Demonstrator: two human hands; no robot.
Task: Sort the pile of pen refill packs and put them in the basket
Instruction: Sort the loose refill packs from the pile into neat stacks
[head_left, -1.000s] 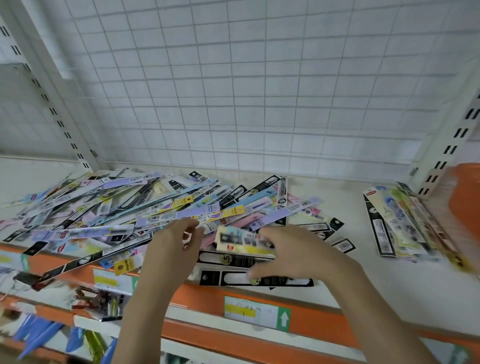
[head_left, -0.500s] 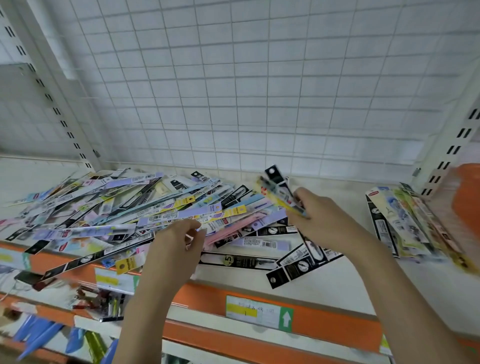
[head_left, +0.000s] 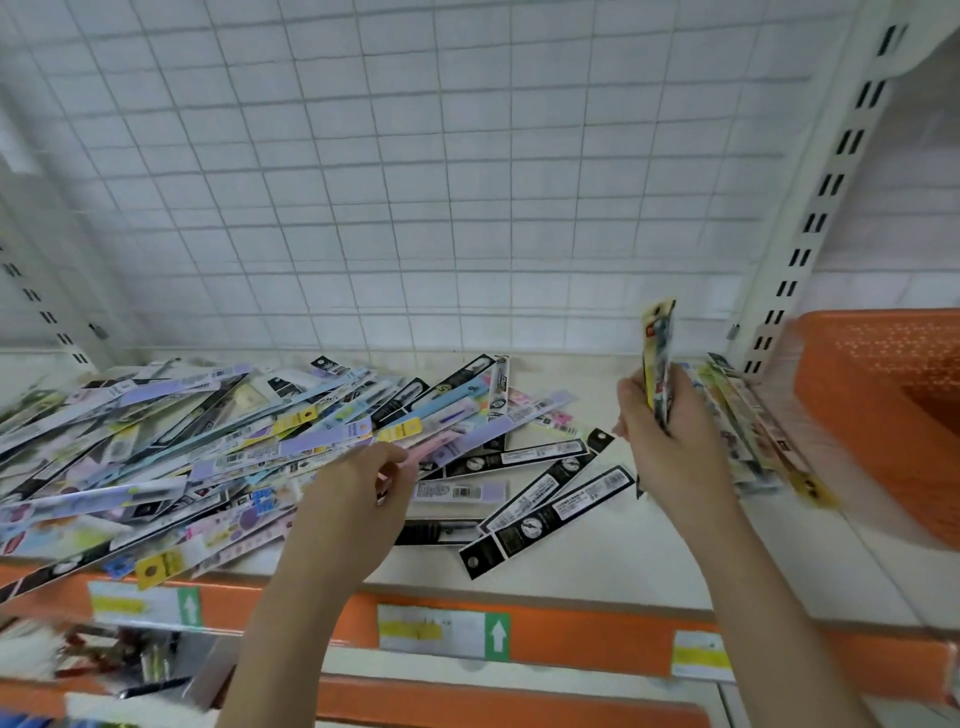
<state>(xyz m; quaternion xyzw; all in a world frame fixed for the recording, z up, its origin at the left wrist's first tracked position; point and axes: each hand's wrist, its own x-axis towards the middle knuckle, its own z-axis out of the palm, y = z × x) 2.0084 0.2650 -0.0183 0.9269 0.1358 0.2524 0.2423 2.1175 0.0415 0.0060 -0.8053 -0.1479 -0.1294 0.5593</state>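
Your right hand (head_left: 670, 441) covers the lower half of the pack (head_left: 657, 358) it grips, and the pack's print is too blurred to read. Your left hand (head_left: 358, 499) hides the packs beneath it; you cannot tell whether its fingers pinch one. The pile (head_left: 208, 441) runs off the left edge, its labels too small to read. The basket (head_left: 883, 415) is cut by the right edge, its inside mostly out of sight. The sorted stack (head_left: 737, 426) is smeared and partly behind your right hand. The lower shelf (head_left: 119, 660) is a blur.
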